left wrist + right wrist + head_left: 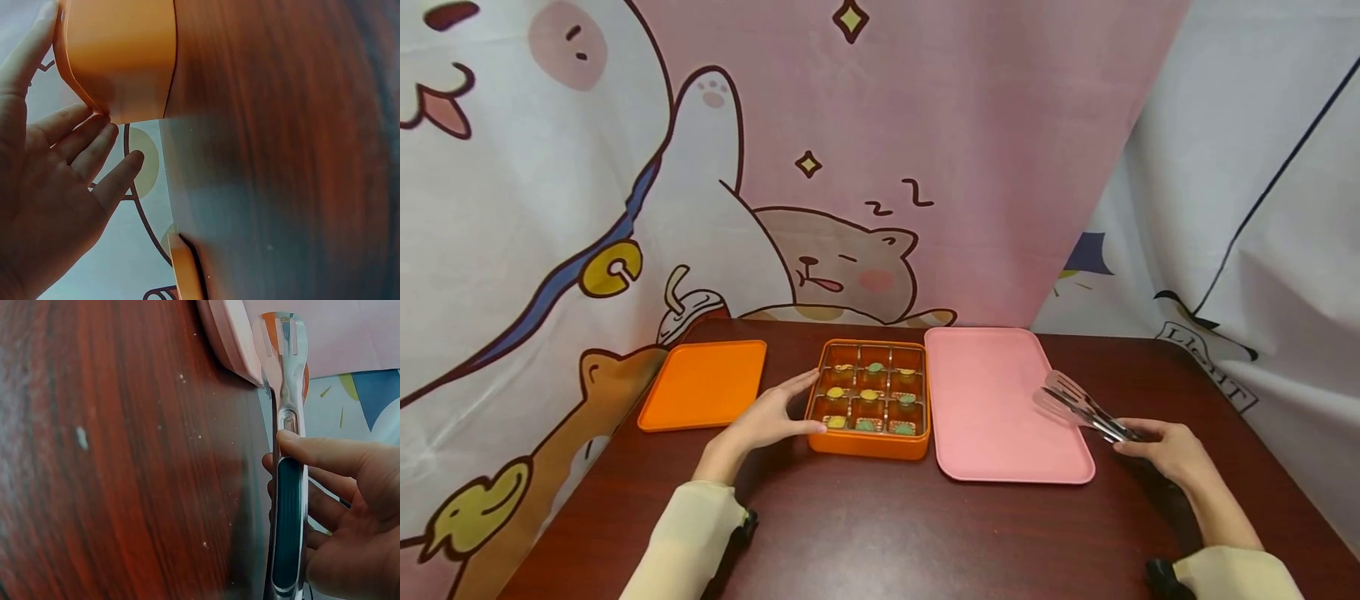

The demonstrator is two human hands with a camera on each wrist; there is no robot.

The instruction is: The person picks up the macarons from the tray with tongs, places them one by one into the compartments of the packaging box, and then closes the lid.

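Note:
An orange box (pixel 868 446) with a clear divider stands mid-table, and small yellow (pixel 836 392) and green (pixel 907 400) pieces sit in its compartments. At the box's left side is my left hand (pixel 769 415), fingers extended and thumb apart; the left wrist view shows fingertips against the orange wall (pixel 122 59). My right hand (pixel 1176 454) grips metal tongs (pixel 1086 411) by the dark-inlaid handle (pixel 288 525), thumb on top. Their slotted tips hang over the right edge of a pink tray (pixel 988 408), with nothing seen between them.
A flat orange lid or tray (pixel 706 387) lies left of the box. The pink tray stands close against the box's right side. All rest on a dark brown wooden table (pixel 880 533), with a printed cartoon curtain (pixel 985 167) hanging behind and at both sides.

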